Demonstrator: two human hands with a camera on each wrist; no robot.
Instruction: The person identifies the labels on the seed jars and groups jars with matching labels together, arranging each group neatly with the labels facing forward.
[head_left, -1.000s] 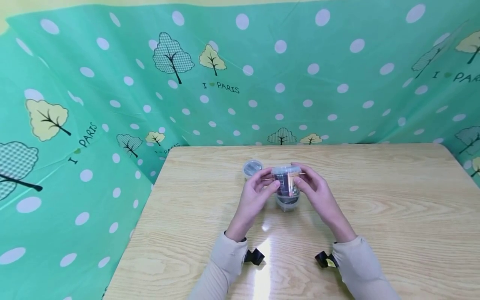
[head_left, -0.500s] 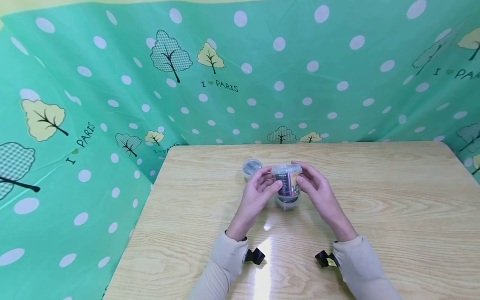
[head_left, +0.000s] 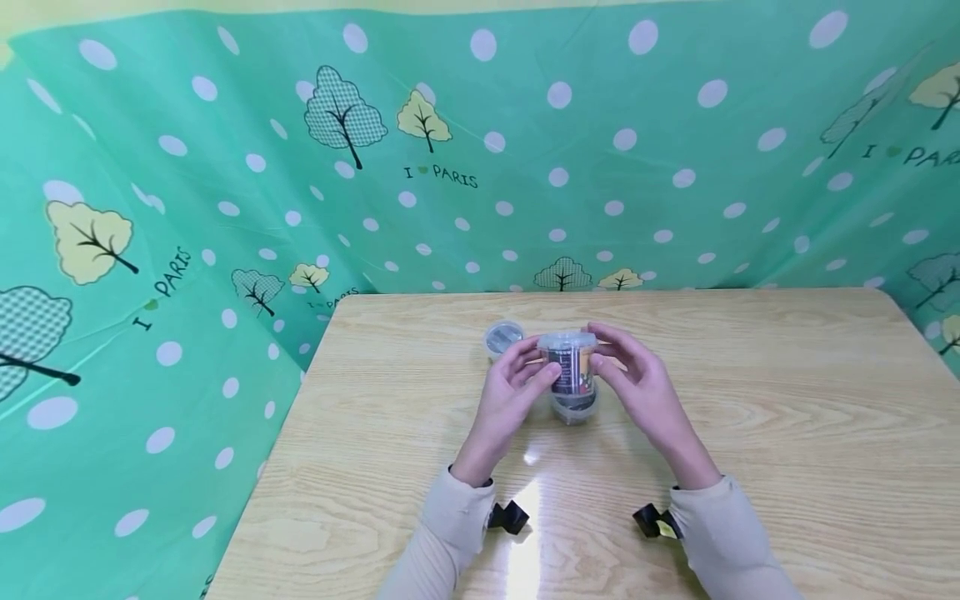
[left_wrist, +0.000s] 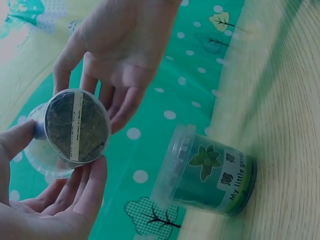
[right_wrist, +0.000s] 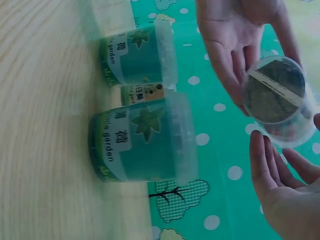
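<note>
A clear plastic tub (head_left: 567, 367) with a pale lid and a dark-and-orange label is held up between both hands. My left hand (head_left: 506, 400) grips its left side, thumb in front. On the opposite side, my right hand (head_left: 637, 385) holds it with the thumb in front and fingers behind. In the left wrist view the held tub's base (left_wrist: 77, 127) faces the camera, showing dark contents and a pale printed strip. Just below it in the head view, another tub (head_left: 574, 408) stands on the table, partly hidden.
A lidded tub (head_left: 504, 337) stands farther back on the wooden table (head_left: 750, 417). In the right wrist view, a green leaf-printed tub (right_wrist: 145, 140) and another like it (right_wrist: 137, 55) stand upright, with a third label (right_wrist: 142, 93) showing between them. A green dotted cloth (head_left: 480, 150) hangs behind.
The held tub has shifted slightly left and turned a little, so more of the orange part of its label shows. Both hands keep their hold.
</note>
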